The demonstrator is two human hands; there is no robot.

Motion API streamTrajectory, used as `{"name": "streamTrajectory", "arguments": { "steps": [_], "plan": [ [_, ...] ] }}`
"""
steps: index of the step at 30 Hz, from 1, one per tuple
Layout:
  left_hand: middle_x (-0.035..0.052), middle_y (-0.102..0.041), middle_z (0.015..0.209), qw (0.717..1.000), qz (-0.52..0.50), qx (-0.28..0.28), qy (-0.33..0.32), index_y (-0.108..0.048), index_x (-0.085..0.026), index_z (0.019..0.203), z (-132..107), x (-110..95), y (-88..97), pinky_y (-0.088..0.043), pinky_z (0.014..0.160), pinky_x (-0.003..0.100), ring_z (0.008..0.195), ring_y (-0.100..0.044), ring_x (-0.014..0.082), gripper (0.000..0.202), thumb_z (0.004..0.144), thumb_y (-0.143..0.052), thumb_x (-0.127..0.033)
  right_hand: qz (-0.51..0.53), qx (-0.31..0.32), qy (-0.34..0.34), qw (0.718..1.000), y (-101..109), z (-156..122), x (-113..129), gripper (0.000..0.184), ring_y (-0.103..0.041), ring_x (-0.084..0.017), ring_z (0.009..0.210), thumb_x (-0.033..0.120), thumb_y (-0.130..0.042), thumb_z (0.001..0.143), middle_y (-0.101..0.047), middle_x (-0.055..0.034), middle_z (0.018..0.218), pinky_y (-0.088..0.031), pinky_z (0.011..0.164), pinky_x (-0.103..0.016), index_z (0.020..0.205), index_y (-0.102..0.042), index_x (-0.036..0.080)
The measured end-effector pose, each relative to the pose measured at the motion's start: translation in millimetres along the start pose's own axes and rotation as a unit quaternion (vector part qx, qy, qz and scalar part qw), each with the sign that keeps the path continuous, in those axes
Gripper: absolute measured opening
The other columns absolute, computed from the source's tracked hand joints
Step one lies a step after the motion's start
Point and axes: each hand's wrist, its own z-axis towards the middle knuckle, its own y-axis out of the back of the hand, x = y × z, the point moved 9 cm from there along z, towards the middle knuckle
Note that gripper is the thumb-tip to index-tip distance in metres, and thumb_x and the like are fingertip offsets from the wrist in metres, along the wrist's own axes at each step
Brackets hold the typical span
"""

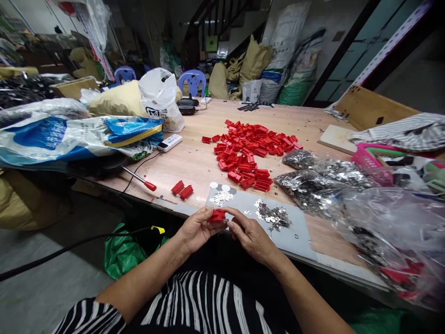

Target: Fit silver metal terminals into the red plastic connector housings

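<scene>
Between the thumb and fingers of my left hand [199, 228] is a red plastic housing [217, 215], held just off the table's front edge. My right hand [251, 234] meets it from the other side, its thumb and forefinger closed on a small metal piece [225, 221] at the housing's right end; the piece's exact shape is too small to tell. Beyond my hands, a grey mat [295, 227] bears a pile of small white-silver plates [221, 198] and a darker pile of small metal clips [274, 215]. Two red housings [182, 189] lie apart on the left.
A large heap of red housings [250, 144] covers the table's middle. Clear bags of metal parts [313, 183] stand on the right, near a pink basket [371, 162]. On the left lie a blue-white sack [69, 137], a red-tipped lever [149, 185] and a white device [169, 143].
</scene>
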Motion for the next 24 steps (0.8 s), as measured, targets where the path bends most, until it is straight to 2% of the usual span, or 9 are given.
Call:
{"name": "streamTrajectory", "arguments": {
  "steps": [5, 9, 12, 15, 18, 20, 24],
  "plan": [
    [0.0080, -0.073, 0.082, 0.999, -0.028, -0.019, 0.034, -0.061, -0.010, 0.089, 1, 9, 1.6, -0.050, 0.092, 0.038, 0.080, -0.072, 0.0211, 0.013, 0.087, -0.058, -0.022, -0.025, -0.024, 0.009, 0.999, 3, 0, 0, 0.036, -0.060, -0.015, 0.069, 0.032, -0.040, 0.096, -0.067, -0.0014, 0.082, -0.044, 0.066, -0.024, 0.130, -0.050, 0.026],
    [0.0072, -0.073, 0.083, 0.998, -0.042, -0.030, 0.037, -0.061, -0.011, 0.089, 2, 12, 1.6, -0.050, 0.092, 0.036, 0.079, -0.072, 0.0200, 0.010, 0.086, -0.059, -0.021, -0.028, -0.061, 0.018, 0.998, 4, 1, -5, 0.031, -0.063, -0.017, 0.076, 0.032, -0.041, 0.095, -0.069, -0.0037, 0.094, -0.046, 0.071, -0.025, 0.122, -0.056, 0.025],
    [0.0072, -0.072, 0.081, 0.998, -0.042, -0.028, 0.033, -0.059, -0.011, 0.087, 2, 14, 2.4, -0.052, 0.089, 0.035, 0.076, -0.071, 0.0189, 0.011, 0.084, -0.063, -0.021, 0.007, -0.080, 0.024, 0.996, 3, 3, -11, 0.031, -0.063, -0.016, 0.074, 0.035, -0.039, 0.097, -0.067, -0.0022, 0.080, -0.046, 0.070, -0.024, 0.114, -0.061, 0.023],
    [0.0060, -0.072, 0.080, 1.000, -0.015, -0.019, 0.017, -0.054, -0.014, 0.081, 3, 12, 3.6, -0.053, 0.084, 0.035, 0.073, -0.071, 0.0186, 0.019, 0.078, -0.070, -0.024, 0.038, -0.099, 0.012, 0.994, 5, 9, -19, 0.036, -0.058, -0.013, 0.062, 0.039, -0.035, 0.098, -0.059, 0.0010, 0.064, -0.044, 0.061, -0.022, 0.107, -0.064, 0.021],
    [0.0041, -0.071, 0.080, 0.997, 0.050, -0.043, -0.029, -0.050, -0.017, 0.078, 3, -4, 11.2, -0.055, 0.074, 0.032, 0.072, -0.071, 0.0184, 0.027, 0.074, -0.074, -0.028, 0.006, -0.107, -0.031, 0.994, 15, 19, -33, 0.038, -0.056, -0.013, 0.057, 0.042, -0.034, 0.097, -0.058, 0.0021, 0.061, -0.043, 0.058, -0.023, 0.111, -0.062, 0.020],
    [0.0032, -0.070, 0.080, 0.989, 0.098, -0.080, -0.074, -0.050, -0.017, 0.080, 3, -22, 20.3, -0.055, 0.065, 0.027, 0.071, -0.070, 0.0176, 0.028, 0.073, -0.075, -0.030, -0.067, -0.118, -0.075, 0.988, 30, 27, -47, 0.035, -0.061, -0.015, 0.064, 0.041, -0.039, 0.095, -0.065, -0.0004, 0.071, -0.045, 0.062, -0.025, 0.115, -0.060, 0.021],
    [0.0021, -0.068, 0.088, 0.963, 0.156, -0.146, -0.166, -0.057, -0.018, 0.094, -1, -60, 39.2, -0.054, 0.064, 0.022, 0.075, -0.070, 0.0157, 0.033, 0.070, -0.077, -0.031, -0.271, -0.155, -0.148, 0.938, 71, 43, -68, 0.033, -0.065, -0.022, 0.087, 0.031, -0.047, 0.091, -0.069, -0.0071, 0.103, -0.046, 0.070, -0.030, 0.122, -0.055, 0.023]
  ]
}}
